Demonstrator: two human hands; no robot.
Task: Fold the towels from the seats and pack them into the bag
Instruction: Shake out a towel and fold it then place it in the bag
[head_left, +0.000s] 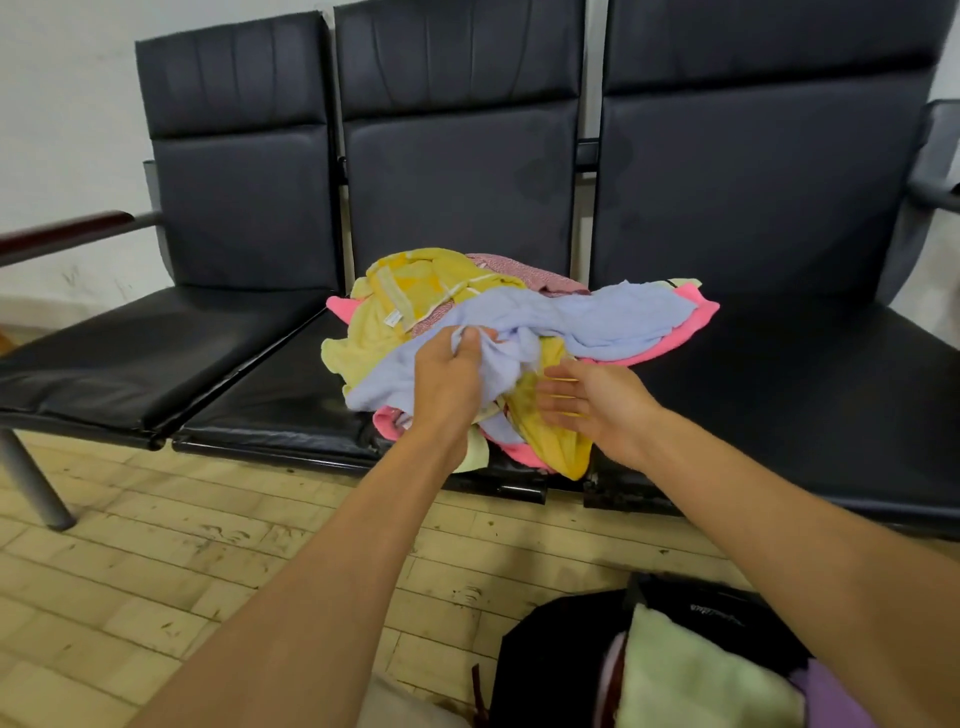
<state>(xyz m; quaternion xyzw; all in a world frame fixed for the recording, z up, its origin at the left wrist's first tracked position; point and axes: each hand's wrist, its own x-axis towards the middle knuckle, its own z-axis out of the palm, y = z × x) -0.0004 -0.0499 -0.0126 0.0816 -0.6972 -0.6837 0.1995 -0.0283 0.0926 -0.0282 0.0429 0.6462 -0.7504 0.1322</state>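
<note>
The left hand (451, 375) has its fingers (470, 338) curled tight around a bunched fold of a pale lavender terry towel (587, 317), which spreads away from the knuckles to the right and also droops down under the palm. The right hand (592, 400) is spread flat, palm turned toward the left, its fingers (553, 400) loose and holding nothing; they hover just beside a crumpled yellow terry towel (545, 436) that hangs over the seat's front edge below them. Beyond the left fingertips lies a second yellow towel with a white band and a small label (395, 301), and behind that a mottled dusty-pink cloth (524, 273). A bright pink fleece towel (696, 312) shows beyond and to the right of the right fingers, and its edge also peeks out beneath both wrists. The whole heap sits on the middle cushion of a row of three black padded seats (270, 384). Nearer than both forearms, on the pale tiled floor (156, 561), stands an open black fabric bag (550, 654) with a folded pale green towel (691, 680) inside it and a purple cloth (831, 696) just to its right.
</note>
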